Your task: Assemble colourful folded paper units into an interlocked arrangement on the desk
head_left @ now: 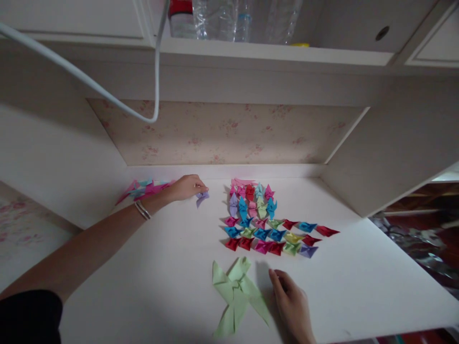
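Note:
My left hand [187, 187] reaches to the back left of the white desk, its fingers pinching a small lavender folded paper piece [202, 197]. Just behind that wrist lies a pile of pink, magenta and pale blue folded papers [152, 187]. At the front right, my right hand [291, 298] rests with curled fingers, thumb and forefinger close together; I see nothing between them. Beside it on the left lies a larger pale green folded paper figure [236, 296] with several pointed arms. Rows of small colourful origami pieces [261, 234] stretch across the middle.
Over the desk [172, 267] runs a shelf [272, 51] holding clear plastic bottles [215, 19]. A white bent lamp arm or cable [107, 95] hangs at upper left. Side panels [390, 143] enclose the desk, with floral wallpaper [229, 134] behind.

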A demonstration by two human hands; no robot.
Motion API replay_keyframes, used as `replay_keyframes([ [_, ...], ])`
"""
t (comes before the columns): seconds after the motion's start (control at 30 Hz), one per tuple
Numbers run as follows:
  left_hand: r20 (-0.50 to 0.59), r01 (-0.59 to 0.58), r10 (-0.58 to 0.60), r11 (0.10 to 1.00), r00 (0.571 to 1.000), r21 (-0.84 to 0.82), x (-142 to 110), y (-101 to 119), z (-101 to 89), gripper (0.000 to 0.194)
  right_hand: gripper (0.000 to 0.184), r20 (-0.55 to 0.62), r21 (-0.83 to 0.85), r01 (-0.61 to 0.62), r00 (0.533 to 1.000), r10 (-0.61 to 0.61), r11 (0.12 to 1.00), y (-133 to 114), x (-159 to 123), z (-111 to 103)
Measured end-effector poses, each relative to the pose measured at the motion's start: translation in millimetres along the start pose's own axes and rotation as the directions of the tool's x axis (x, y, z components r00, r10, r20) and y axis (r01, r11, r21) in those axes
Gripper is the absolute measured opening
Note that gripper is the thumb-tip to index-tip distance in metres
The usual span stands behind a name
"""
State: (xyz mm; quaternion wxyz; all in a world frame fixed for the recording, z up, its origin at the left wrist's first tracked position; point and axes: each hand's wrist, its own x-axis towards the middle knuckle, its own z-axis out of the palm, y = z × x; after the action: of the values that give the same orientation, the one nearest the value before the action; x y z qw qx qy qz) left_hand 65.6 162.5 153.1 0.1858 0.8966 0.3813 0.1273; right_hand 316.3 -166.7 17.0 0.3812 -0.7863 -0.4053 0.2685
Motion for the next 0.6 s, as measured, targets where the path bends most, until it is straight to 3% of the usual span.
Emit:
replay_keyframes([
  [0.17, 0.130, -0.019, 0.033, 0.994, 0.991, -0.103, 20.9, 39.7, 7.8, 0.033, 0.047, 0.017, 0.003, 0.012, 1.000, -0.012, 1.000, 2.8, -0.7, 0.4],
  [0.33, 0.239, -0.122, 0.149, 0.985, 0.959, -0.120, 36.4, 76.1, 9.3, 0.024, 0.046, 0.021, 0.018, 0.043, 0.999, -0.044, 0.999, 2.8, -2.3, -0.7],
  [0.6, 0.206, -0.242, 0.257, 0.966, 0.944, -0.095, 71.2, 119.8, 15.7, 0.027, 0.045, 0.031, 0.007, 0.097, 0.995, -0.097, 0.995, 5.4, -2.6, 1.5],
])
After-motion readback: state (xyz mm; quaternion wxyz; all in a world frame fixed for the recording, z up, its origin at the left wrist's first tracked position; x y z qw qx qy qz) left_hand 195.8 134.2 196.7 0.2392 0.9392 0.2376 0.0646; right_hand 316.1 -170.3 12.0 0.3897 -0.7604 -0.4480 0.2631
